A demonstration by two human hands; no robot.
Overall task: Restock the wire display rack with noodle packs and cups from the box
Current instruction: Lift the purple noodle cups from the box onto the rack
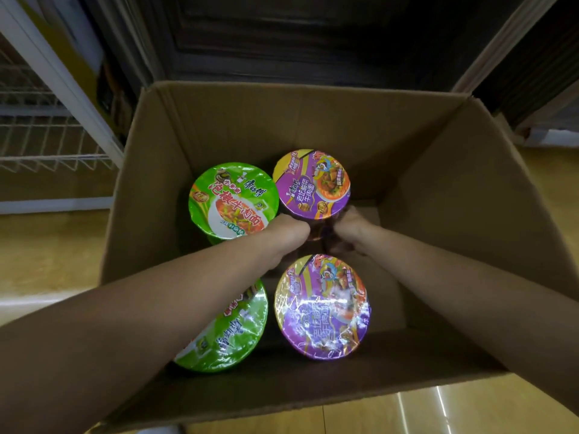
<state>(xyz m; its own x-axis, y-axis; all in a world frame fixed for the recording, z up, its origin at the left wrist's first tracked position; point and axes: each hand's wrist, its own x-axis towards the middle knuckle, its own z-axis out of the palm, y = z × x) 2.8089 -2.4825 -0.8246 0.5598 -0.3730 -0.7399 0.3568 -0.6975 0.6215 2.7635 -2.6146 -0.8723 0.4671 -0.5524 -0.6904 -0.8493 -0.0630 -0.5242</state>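
Left hand (pixel 286 234), right hand (pixel 351 230): fingers grasping glossy round far purple cup (pixel 313 184); corrugated cardboard box (pixel 238 126) surrounds.

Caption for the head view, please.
Left hand and right hand grip the far purple cup in the cardboard box.

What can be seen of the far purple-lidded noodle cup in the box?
The round purple-lidded noodle cup is upright toward the back of the brown cardboard box, wrapped in glossy film. Its lid shows a noodle bowl picture, Chinese text and a yellow edge. The left hand and right hand grip its dark side below the rim. A green-lidded noodle cup sits close beside it.
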